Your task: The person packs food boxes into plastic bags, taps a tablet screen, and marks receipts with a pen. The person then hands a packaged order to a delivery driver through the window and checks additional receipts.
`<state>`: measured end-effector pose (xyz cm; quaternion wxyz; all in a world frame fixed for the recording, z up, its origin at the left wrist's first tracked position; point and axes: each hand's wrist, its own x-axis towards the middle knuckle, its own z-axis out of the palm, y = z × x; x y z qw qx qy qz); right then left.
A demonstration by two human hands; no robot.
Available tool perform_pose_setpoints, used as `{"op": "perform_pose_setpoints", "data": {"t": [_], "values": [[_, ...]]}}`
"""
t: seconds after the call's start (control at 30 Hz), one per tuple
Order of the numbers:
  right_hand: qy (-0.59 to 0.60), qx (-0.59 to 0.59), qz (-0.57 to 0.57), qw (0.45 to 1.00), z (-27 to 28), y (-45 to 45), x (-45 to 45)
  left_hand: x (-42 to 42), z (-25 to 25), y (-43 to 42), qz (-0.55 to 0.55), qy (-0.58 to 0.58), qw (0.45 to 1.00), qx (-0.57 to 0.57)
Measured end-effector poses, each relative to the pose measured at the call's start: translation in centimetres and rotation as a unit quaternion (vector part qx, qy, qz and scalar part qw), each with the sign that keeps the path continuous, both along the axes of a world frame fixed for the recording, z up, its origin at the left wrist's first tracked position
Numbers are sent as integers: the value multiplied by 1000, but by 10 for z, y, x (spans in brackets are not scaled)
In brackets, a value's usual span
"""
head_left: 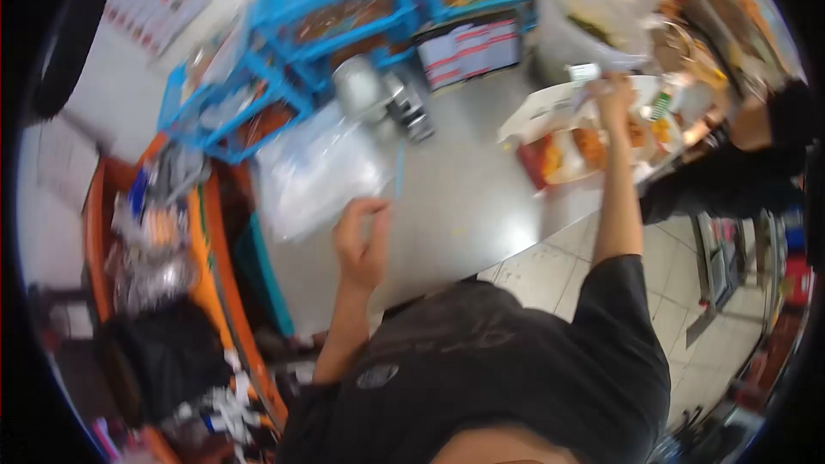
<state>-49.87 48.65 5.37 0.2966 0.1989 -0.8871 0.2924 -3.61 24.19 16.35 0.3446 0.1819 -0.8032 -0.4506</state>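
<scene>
My left hand [363, 241] hangs over the near edge of a stack of clear plastic bags [322, 167]. Its fingers are loosely curled, the thumb stands apart, and nothing shows between them. Stretched far out, my right hand [614, 96] is over an open white cardboard box [533, 112] of food. Its fingers are blurred and bent together beside a small white item [584, 73]; what they grip is unclear. In the box are a red carton of fries [543, 159] and orange-brown fried pieces [589, 148]. A green-and-white packet [661, 105] lies at its right.
Blue crates [335, 13] with packets line the table's back. Before them stand a metallic device [408, 107], a white roll [359, 86] and a sheet with red bands [470, 50]. A translucent bucket [559, 13] is behind the box. Another person's dark sleeve [722, 176] comes in at right.
</scene>
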Motion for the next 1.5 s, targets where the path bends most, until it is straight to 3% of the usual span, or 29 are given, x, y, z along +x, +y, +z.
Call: {"op": "perform_pose_setpoints", "data": {"t": [0.03,0.1,0.17,0.23,0.27,0.33,0.37,0.4,0.43,0.47,0.5,0.57,0.63,0.7,0.77,0.8,0.87,0.93,0.97,1.0,1.07,1.17,1.23,1.3,1.37,1.43,1.5], "values": [[-28,22,47,998,-1,3,-9,-5,0,0,-27,-18,999,-6],[33,-78,143,986,24,-7,12,-12,-14,-3,-100,-58,993,31],[-126,-234,252,930,52,-16,40,-13,-33,-7,-126,-122,984,24],[-251,-244,266,898,103,-42,131,-18,-42,-7,-162,-123,979,23],[-382,-232,234,863,103,-51,174,-17,-43,-3,-176,-96,979,23],[-403,-165,435,788,80,-70,242,-18,-49,5,-183,-28,977,105],[-414,-138,501,747,72,-85,278,-17,-53,12,-171,11,968,186],[-514,-114,539,657,67,-102,292,-14,-57,18,-157,49,950,266],[-570,-180,522,609,58,-113,313,-11,-63,20,-82,54,939,329],[-639,-122,452,610,69,-118,326,-9,-68,18,-6,61,921,385],[-630,-168,480,587,52,-122,339,-7,-73,14,70,67,895,436],[-590,-108,480,640,28,-125,358,4,-93,-1,142,46,922,357],[-651,-170,424,606,-15,-131,381,13,-121,-10,232,-47,957,170],[-616,-25,411,671,-40,-139,385,29,-145,-8,226,-144,963,-31],[-572,84,390,717,-47,-143,384,51,-163,-8,128,-203,953,-183],[-471,120,417,768,-47,-140,382,60,-172,-9,47,-283,933,-216],[-249,185,456,834,-45,-130,374,68,-184,-4,52,-288,930,-223],[-22,194,565,801,-46,-111,343,72,-185,-2,43,-288,931,-218],[-154,237,560,779,-49,-84,336,72,-183,-4,36,-284,935,-211],[-216,508,488,676,-10,-64,327,70,-182,-6,31,-280,938,-202],[-257,608,402,634,49,-48,307,69,-183,-7,10,-272,941,-201],[-180,569,434,675,70,-48,293,58,-187,-4,8,-252,948,-194],[-90,506,455,727,43,-74,290,51,-187,-3,16,-244,950,-193],[-139,431,477,753,7,-124,282,51,-187,-2,25,-249,948,-195],[-379,271,466,752,-5,-175,273,52,-189,-3,24,-247,949,-193],[-616,-7,469,632,-38,-201,256,53,-190,-4,28,-249,949,-192],[-688,-101,410,590,-42,-214,253,52,-187,-5,26,-244,952,-181]]}}
